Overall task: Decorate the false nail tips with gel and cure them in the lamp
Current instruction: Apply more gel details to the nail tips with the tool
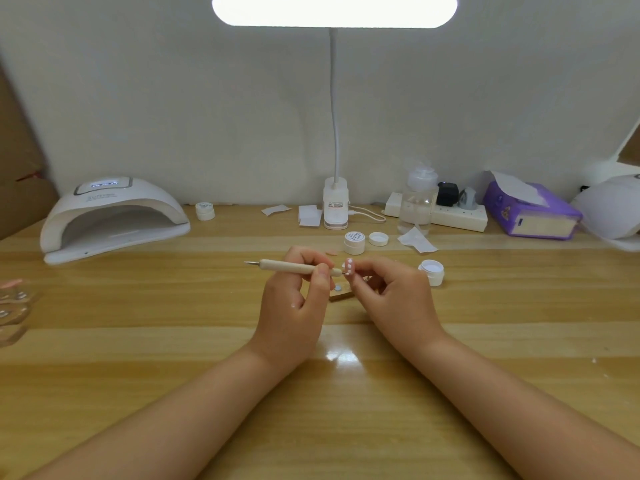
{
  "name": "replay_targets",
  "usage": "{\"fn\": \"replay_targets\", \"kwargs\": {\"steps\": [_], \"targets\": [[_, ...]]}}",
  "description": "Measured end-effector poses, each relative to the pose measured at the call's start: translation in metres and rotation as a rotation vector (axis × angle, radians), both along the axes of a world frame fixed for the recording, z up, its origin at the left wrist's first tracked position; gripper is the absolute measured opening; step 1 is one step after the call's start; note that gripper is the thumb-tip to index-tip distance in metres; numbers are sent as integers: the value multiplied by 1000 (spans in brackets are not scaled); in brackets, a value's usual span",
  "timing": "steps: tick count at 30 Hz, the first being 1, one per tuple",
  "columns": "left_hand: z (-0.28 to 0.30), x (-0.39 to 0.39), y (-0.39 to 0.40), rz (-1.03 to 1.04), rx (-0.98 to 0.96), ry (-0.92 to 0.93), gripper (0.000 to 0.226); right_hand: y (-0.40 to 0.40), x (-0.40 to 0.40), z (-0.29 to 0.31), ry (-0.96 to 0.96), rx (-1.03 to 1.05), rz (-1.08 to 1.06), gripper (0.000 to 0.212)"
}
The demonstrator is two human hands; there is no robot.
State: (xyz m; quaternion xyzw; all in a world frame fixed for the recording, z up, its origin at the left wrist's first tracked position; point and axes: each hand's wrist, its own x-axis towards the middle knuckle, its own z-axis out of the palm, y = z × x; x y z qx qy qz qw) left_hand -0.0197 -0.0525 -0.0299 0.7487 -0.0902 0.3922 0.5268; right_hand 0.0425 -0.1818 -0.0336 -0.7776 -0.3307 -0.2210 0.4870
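Main risk I see: the dotting tool (294, 266) tip is right at the pink nail tip (349, 267), which already carries several white dots, so any wobble in either hand would smear wet gel or merge dots. Neither hand looks firmly braced on the surface (173, 341); the forearms lie low over it, but I can't tell if the wrists touch down. Second risk: the nail tip is pinched by small contact only, so a push from the tool could twist it or flick it out. Third: uncured gel gets touched on transfer to the curing lamp (110, 216), which sits well apart at far left. The open gel pot (432, 270) stands just beside the right hand and could get knocked. Pose: left hand (294, 306) has its fingers curled round the tool in a pen grip, shaft near horizontal, working end pointing right. Right hand (394, 299) has fingers closed in a pinch, holding the nail tip up above a small wooden stand (341, 295). Both hands meet mid-surface, under the desk lamp (334, 10).
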Motion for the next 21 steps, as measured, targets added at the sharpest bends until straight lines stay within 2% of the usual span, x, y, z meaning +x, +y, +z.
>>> {"fn": "replay_targets", "kwargs": {"steps": [21], "targets": [[1, 0, -1, 26, 23, 34, 11, 0, -1, 1, -34, -34, -12, 11]]}}
